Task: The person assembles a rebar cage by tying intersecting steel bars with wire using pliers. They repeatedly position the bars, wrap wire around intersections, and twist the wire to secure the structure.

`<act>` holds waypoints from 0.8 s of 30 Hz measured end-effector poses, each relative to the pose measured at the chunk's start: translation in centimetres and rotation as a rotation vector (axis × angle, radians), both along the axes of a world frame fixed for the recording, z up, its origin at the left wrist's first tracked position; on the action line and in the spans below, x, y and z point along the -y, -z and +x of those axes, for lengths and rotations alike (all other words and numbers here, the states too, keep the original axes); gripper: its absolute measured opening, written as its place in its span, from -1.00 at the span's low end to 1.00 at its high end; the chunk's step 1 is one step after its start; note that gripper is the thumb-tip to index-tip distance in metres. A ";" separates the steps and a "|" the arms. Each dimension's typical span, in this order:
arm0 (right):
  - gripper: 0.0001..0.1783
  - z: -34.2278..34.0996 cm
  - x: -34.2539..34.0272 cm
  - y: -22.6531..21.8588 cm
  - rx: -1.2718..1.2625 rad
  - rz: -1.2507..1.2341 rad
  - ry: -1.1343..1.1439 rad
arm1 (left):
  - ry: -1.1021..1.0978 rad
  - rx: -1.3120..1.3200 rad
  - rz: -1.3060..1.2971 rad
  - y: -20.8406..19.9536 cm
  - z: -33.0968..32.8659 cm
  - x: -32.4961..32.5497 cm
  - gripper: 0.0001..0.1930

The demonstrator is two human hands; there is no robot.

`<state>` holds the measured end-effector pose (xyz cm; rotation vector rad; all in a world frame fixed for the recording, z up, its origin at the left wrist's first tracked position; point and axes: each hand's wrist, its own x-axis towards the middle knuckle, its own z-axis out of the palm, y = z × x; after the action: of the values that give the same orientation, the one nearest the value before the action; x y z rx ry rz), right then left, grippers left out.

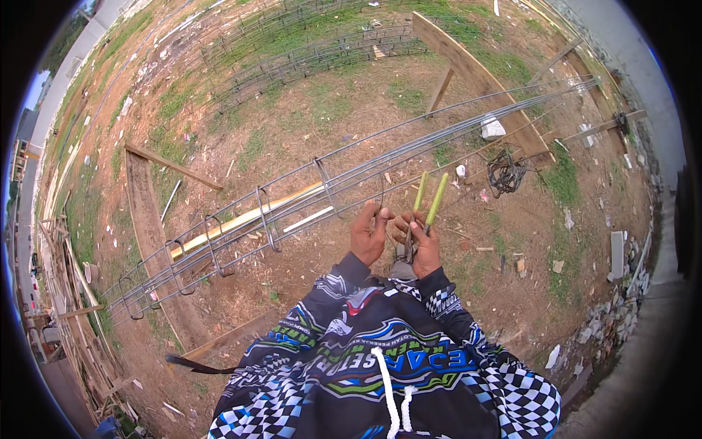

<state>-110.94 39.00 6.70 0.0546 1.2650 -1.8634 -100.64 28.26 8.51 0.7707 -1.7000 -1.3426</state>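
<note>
In front of my body, my left hand point(369, 235) is closed, thumb against fingers, on a thin dark wire point(382, 192) that sticks up from the fingertips. Beside it, my right hand point(424, 251) grips a pair of pincers with yellow-green handles point(437, 199) pointing away from me. The jaws of the pincers are partly hidden by the fingers. Just beyond both hands runs a long bundle of steel rebar point(365, 174), slanting from lower left to upper right. Several bent stirrups point(265, 219) hang around its left part, and neither hand touches it.
Wooden boards on edge prop the rebar at the left point(150, 241) and the right point(486, 80). A tangled coil of wire point(506, 173) lies by the right board. Another rebar cage point(314, 62) rests farther off. A yellowish timber strip point(248, 219) lies along the bars. Rubble lines the right side.
</note>
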 end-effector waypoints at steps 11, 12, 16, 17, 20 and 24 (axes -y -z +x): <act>-0.14 -25.5 -10.4 6.9 -0.437 0.325 -0.267 | -1.041 0.431 -0.088 6.0 6.9 5.0 -0.68; -0.14 -26.1 -11.0 6.8 -0.425 0.335 -0.317 | -1.098 0.476 -0.097 7.3 8.1 4.0 -0.69; -0.27 -28.1 -12.4 8.7 -0.449 0.439 -0.506 | -1.461 0.724 -0.044 6.5 10.9 2.9 -0.61; -0.25 -28.1 -12.0 9.4 -0.411 0.431 -0.550 | -1.566 0.736 -0.009 6.0 11.6 3.4 -0.57; -0.25 -27.0 -10.5 10.0 -0.346 0.392 -0.678 | -1.361 0.767 0.002 8.9 17.1 3.6 -0.61; -0.32 -26.6 -9.3 12.3 -0.412 0.419 -0.804 | -1.237 0.756 -0.015 8.7 18.0 5.7 -0.61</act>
<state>-137.51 48.26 -5.61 -0.5596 1.6229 -0.9261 -82.64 22.57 -0.23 2.0267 -1.2204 -0.1467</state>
